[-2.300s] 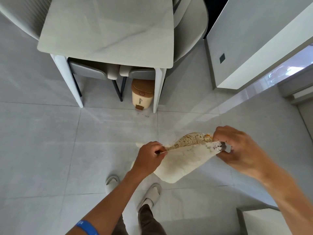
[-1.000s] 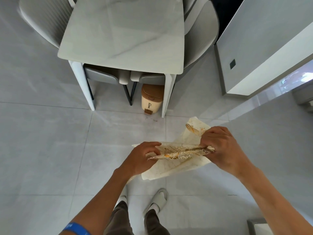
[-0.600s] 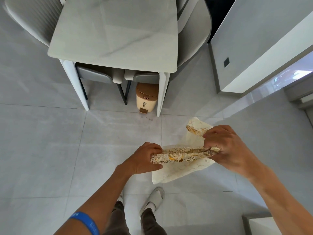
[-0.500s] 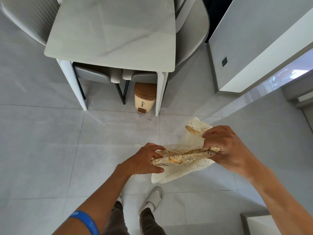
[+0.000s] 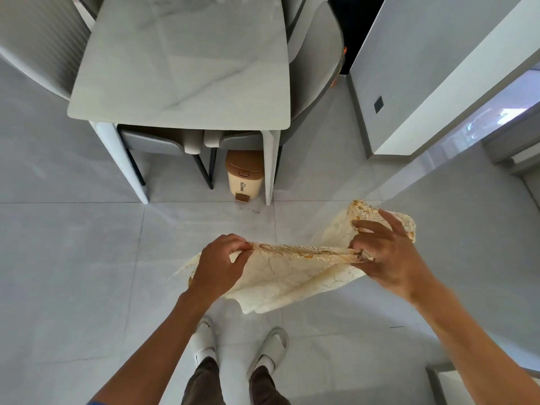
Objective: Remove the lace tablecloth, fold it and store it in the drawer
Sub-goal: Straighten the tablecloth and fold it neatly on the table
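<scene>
The cloth (image 5: 295, 273) is held in mid-air at centre frame, above the floor (image 5: 73, 273) and in front of the table (image 5: 181, 62), whose top is bare. The left hand (image 5: 217, 263) is closed on the left end of a folded edge; the right hand (image 5: 385, 252) is pinched on the right end, its outer fingers (image 5: 368, 225) spread over a loose flap rising toward the upper right. The hands are well apart, with the edge drawn taut between them. The lower layers hang below in an uneven curve. Judged step: folding, partway; storing not begun. No drawer can be identified in view. For a clean fold, the taut edge should be kept level, the loose flap brought down flush with the other layers, and the hanging corners matched before the hands are brought together. Lace is judged limp and prone to slipping, so both pinches should take in all layers. A bin (image 5: 244, 178) stands under the table at upper centre, clear of the work.
</scene>
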`<state>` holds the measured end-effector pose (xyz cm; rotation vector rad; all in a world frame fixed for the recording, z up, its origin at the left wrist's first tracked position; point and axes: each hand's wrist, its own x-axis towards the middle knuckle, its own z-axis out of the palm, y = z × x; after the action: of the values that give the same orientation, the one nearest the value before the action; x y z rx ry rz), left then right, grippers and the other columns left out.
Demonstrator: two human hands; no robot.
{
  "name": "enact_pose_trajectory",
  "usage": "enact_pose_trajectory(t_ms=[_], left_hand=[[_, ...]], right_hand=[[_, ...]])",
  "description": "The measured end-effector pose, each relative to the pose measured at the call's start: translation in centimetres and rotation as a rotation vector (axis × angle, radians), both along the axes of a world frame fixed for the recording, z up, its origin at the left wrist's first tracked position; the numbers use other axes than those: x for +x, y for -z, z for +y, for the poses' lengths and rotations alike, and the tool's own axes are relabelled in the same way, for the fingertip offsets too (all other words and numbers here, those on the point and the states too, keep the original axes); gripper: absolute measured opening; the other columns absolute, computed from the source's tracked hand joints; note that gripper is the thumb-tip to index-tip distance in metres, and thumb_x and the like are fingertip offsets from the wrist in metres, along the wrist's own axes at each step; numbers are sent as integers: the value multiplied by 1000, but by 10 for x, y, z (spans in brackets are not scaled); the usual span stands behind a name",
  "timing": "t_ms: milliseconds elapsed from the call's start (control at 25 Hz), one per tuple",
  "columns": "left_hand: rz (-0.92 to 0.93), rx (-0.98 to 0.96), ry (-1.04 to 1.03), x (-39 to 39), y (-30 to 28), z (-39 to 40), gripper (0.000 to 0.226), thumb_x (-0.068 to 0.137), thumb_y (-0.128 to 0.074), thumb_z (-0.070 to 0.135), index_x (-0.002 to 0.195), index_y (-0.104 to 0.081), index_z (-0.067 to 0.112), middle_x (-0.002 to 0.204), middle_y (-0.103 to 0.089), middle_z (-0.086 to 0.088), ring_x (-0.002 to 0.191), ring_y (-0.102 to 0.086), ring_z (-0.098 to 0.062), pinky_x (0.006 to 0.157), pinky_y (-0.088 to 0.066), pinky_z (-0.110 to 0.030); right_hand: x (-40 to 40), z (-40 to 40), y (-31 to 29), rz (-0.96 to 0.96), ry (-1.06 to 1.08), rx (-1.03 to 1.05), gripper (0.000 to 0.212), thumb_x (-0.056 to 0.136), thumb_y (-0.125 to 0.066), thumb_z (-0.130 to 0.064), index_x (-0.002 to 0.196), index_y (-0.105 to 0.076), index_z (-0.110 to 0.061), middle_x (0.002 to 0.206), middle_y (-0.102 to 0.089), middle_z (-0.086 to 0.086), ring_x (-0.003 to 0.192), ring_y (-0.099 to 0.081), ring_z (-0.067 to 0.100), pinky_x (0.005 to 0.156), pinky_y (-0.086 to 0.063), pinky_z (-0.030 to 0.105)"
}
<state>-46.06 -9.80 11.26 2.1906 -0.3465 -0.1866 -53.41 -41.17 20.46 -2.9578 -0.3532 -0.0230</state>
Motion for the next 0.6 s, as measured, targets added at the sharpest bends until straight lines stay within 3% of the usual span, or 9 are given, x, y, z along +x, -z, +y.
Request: enact_pose_trajectory(t_ms=[120,200,280,360,440,520,600], left_hand=[[-103,35,116,1,-19,3,4,86,-73,17,88,-76,17,89,-71,10,85,-61,-5,78,-42,-6],[-159,32,213,-2,-30,-2,6,88,-70,13,90,-75,15,88,-71,6,83,-61,-8,78,-45,-15],[-194,38,297,-7,-42,-15,10,90,-66,12,94,-74,13,88,-72,2,82,-61,-12,77,-45,-19],[-251,63,400,-9,-51,-31,13,92,-61,12,96,-73,12,86,-71,0,79,-59,-15,72,-44,-20],[-286,75,471,-10,-56,-39,14,94,-56,14,97,-69,13,84,-69,-2,76,-57,-15,68,-49,-28],[-162,55,420,-6,-59,-36,8,95,-56,26,101,-60,24,84,-67,6,73,-57,-10,65,-52,-30],[32,86,380,2,-59,-19,26,87,-62,49,107,-47,42,87,-66,17,72,-60,-3,64,-53,-21]], right_hand=[[-1,-13,4,0,131,-64,31,58,-94,-21,67,-65,-16,72,-71,0,95,-71,27,106,-31,59],[0,-15,2,60,254,-182,30,62,-91,-26,67,-64,-17,65,-68,-1,88,-69,29,108,-28,58],[2,5,4,100,271,-244,22,69,-83,-29,82,-67,-21,76,-71,0,98,-66,29,111,-21,56],[9,44,12,173,104,-99,33,71,-80,-34,100,-68,-23,93,-72,-2,104,-64,24,108,-30,52],[19,87,17,230,-23,215,21,79,-76,-28,93,-66,-16,84,-69,-2,85,-65,21,88,-47,40],[31,103,18,310,9,434,16,87,-72,-22,83,-63,-9,72,-66,1,65,-59,19,66,-48,33],[35,101,20,340,14,497,14,85,-75,-21,82,-65,-11,70,-67,-3,60,-57,11,61,-49,28]])
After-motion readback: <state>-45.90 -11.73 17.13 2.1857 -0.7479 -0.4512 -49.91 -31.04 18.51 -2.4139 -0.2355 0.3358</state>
